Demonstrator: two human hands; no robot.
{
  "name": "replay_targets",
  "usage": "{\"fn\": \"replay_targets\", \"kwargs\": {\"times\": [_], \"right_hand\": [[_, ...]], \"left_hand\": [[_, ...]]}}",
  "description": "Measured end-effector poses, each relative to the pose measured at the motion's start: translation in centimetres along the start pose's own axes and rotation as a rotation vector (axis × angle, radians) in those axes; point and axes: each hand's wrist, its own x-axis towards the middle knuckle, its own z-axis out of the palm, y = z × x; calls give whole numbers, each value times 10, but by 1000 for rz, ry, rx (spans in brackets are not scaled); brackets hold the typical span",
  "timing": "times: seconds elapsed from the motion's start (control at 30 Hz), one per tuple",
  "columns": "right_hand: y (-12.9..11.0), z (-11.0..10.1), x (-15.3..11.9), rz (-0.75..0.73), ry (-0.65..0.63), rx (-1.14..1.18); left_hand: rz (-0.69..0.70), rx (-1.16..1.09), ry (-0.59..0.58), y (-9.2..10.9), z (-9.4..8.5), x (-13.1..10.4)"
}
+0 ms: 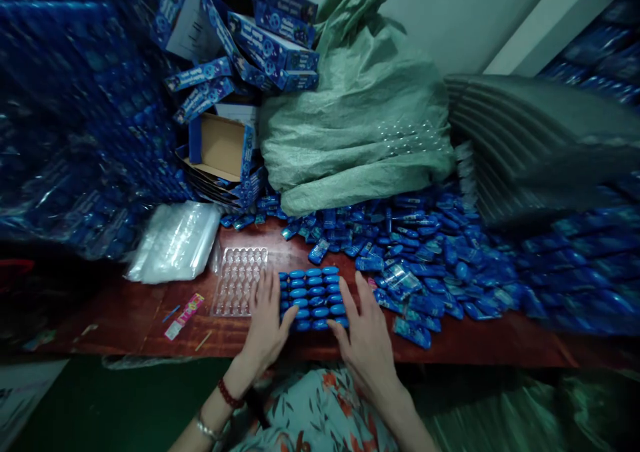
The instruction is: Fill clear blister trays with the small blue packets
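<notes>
Rows of shiny blue oval pieces (314, 299) lie side by side in front of me; whether a clear tray lies under them is hard to see. My left hand (266, 322) rests along their left side, fingers stretched out, partly over the edge of a clear plastic tray (235, 282) with oval hollows. On the opposite side, my right hand (364, 329) touches or nearly touches the rows, its fingers straight and apart. Close to the right hand lies a heap of small blue wrapped packets (425, 265).
A stack of clear plastic bags (175, 242) lies at left, near a pink label strip (184, 317). Behind stand blue printed cartons (270, 42) and a green woven sack (360, 119). Grey stacked sheets (530, 145) lean at right. The wooden table's (470, 342) front edge is near me.
</notes>
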Motion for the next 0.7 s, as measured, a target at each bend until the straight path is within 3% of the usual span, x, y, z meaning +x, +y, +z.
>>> {"fn": "replay_targets", "kwargs": {"times": [0.13, 0.27, 0.5, 0.57, 0.7], "right_hand": [[-16, 28, 28, -74, -148, 32], [-19, 50, 33, -102, -197, 3], [-6, 43, 30, -171, -150, 133], [5, 39, 22, -68, -66, 286], [27, 41, -5, 420, 62, 658]], "left_hand": [[-22, 156, -25, 10, 20, 12], [-23, 230, -17, 9, 28, 11], [-105, -109, -6, 7, 30, 10], [-164, -249, 54, 6, 31, 6], [-278, -476, 250, 0, 40, -20]]}}
